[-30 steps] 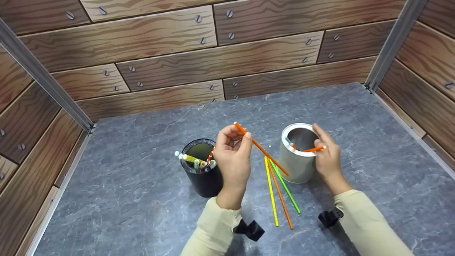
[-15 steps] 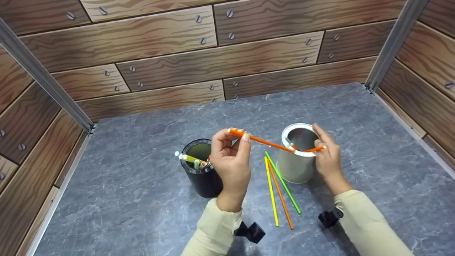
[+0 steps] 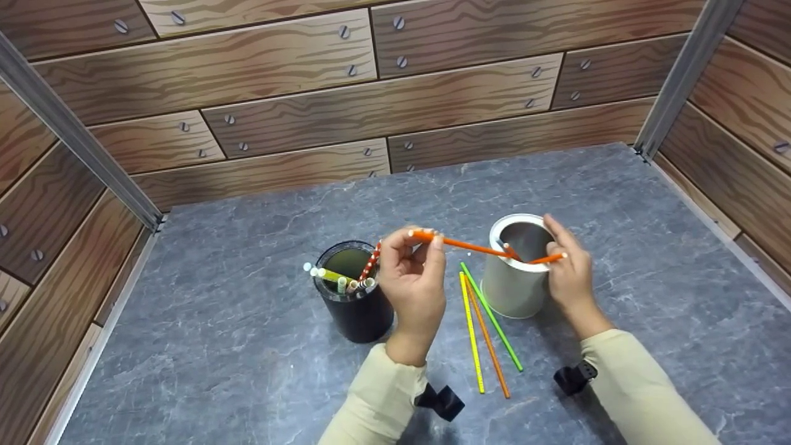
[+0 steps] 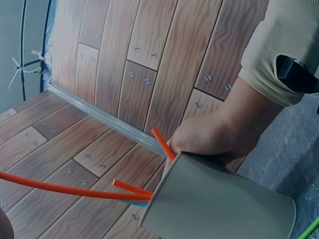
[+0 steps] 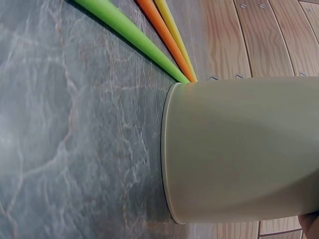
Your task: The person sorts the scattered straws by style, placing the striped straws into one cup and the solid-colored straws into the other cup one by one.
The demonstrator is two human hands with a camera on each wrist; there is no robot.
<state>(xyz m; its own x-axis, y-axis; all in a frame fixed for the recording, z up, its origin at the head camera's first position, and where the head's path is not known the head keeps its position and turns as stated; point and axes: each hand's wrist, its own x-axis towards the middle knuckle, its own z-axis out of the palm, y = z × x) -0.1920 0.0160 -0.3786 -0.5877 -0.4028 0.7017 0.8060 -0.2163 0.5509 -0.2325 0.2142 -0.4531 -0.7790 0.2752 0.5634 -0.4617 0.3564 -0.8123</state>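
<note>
**Orange straw tipped into the white cup**

The left hand [image 3: 413,278] pinches the near end of an orange straw [image 3: 460,243] between thumb and fingertips. A second ago that straw slanted downward in front of the cup, its far end low near the straws on the table; half a second ago it had swung up to reach the rim. Now it lies almost level and its far tip sits inside the mouth of the white cup [image 3: 516,272]. The hand itself has drifted slightly to the right, towards the cup.

The right hand [image 3: 568,272] has not moved: its fingers curl round the cup's far side, steadying it. Another orange straw [image 3: 544,259] already leans in the cup against the rim by those fingers.

Just left of the cup's foot, three straws lie loose on the table, unchanged: a yellow straw [image 3: 471,334], an orange one [image 3: 488,343] and a green straw [image 3: 492,318]. A black cup [image 3: 355,309] stands behind the left hand, holding several more straws.

The table [image 3: 216,346] is grey, marbled stone. Wood-grain panel walls [image 3: 296,93] with screw heads enclose it on three sides, with metal strips at the corners.
</note>
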